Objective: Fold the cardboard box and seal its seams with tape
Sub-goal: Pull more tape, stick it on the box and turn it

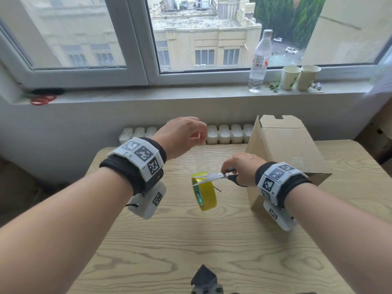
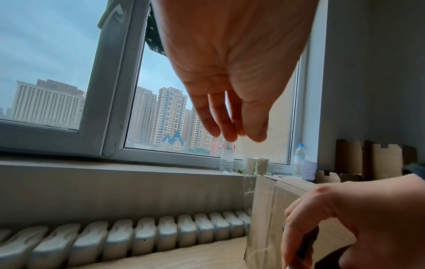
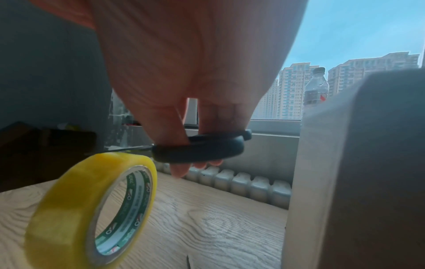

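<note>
My left hand (image 1: pixel 201 137) is raised over the far side of the wooden table (image 1: pixel 212 240), thumb and fingers pinched on the end of a clear tape strip (image 2: pixel 249 189). Below it hangs the yellow tape roll (image 1: pixel 204 190), tilted, just above the table. My right hand (image 1: pixel 234 172) grips black-handled scissors (image 1: pixel 224 177); the blades point left, across the strip at the top of the roll. The right wrist view shows the scissors' handles (image 3: pixel 200 150) right above the tape roll (image 3: pixel 92 205). The cardboard box (image 1: pixel 284 149) stands at the right with its flaps up.
A white radiator (image 1: pixel 224 133) runs behind the table's far edge. On the windowsill stand a water bottle (image 1: pixel 259 60) and two paper cups (image 1: pixel 300 77); red rubber bands (image 1: pixel 42 100) lie at its left end. A dark object (image 1: pixel 203 276) sits at the table's near edge.
</note>
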`<control>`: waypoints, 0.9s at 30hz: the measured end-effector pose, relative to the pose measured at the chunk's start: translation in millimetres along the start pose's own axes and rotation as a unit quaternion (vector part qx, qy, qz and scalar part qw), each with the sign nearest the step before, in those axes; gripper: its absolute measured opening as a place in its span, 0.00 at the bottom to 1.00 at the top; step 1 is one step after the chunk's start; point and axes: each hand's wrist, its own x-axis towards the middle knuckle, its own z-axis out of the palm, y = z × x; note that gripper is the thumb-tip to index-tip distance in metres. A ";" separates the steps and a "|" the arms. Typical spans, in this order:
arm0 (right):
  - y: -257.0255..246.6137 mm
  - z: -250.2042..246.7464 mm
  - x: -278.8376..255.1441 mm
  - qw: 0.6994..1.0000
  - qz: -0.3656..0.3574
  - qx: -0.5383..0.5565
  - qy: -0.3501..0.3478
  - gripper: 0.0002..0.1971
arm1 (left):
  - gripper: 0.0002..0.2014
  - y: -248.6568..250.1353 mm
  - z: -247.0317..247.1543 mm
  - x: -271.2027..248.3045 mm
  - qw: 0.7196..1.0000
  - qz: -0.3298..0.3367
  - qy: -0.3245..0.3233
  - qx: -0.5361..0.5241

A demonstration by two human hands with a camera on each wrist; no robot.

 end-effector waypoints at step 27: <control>-13.3 45.8 7.5 0.994 -0.024 -0.050 -0.095 0.17 | 0.05 -25.3 54.7 -25.1 0.988 -0.114 -0.090 -0.045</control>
